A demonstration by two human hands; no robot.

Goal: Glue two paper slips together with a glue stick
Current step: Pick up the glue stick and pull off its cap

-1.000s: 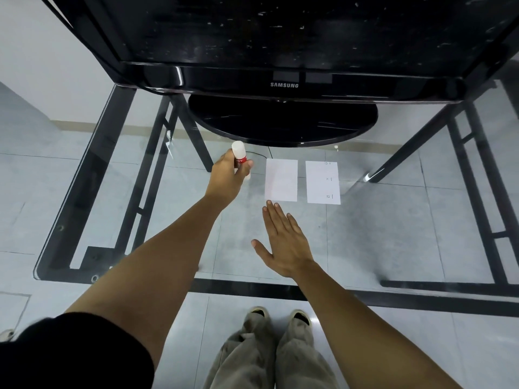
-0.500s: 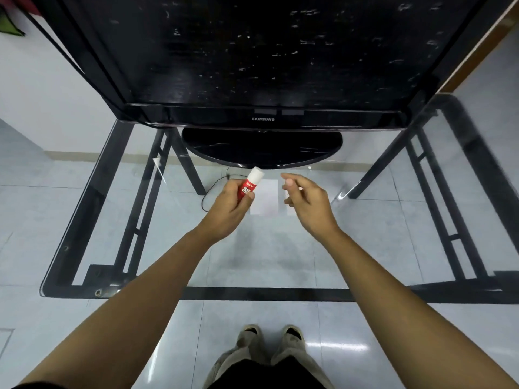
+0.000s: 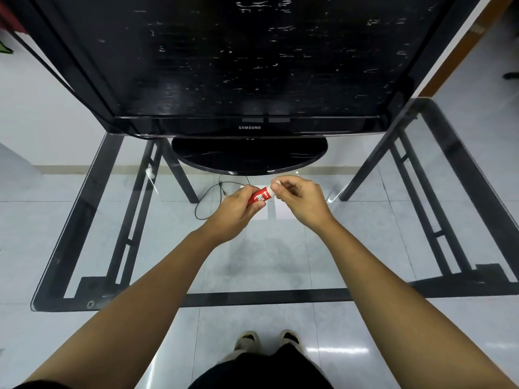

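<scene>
Clasped the red glue stick (image 3: pixel 259 196) in the left grip (image 3: pixel 233 211), with fingers curled round its lower body and the thumb against the printed label. Pinched its white cap end in the right grip (image 3: pixel 302 202), with thumb and forefinger closed on the tip and the remaining fingers curled loosely behind. Held the stick tilted, base low toward the left and cap raised toward the right, with only a short stretch of red label showing between the two grips. Held it above the glass tabletop (image 3: pixel 252 256) without touching the surface, just in front of the black oval base (image 3: pixel 250 157) of a Samsung monitor (image 3: pixel 250 66). Hid most of the two white paper slips (image 3: pixel 282 211), lying flat on the tabletop side by side with a narrow gap, directly beneath both hands. Could not tell whether the cap sat fully on or partly loosened. Saw through the glass a thin black cable (image 3: pixel 207 197) left of the hands, and two shoes (image 3: pixel 266 336) on the tiled floor below.
</scene>
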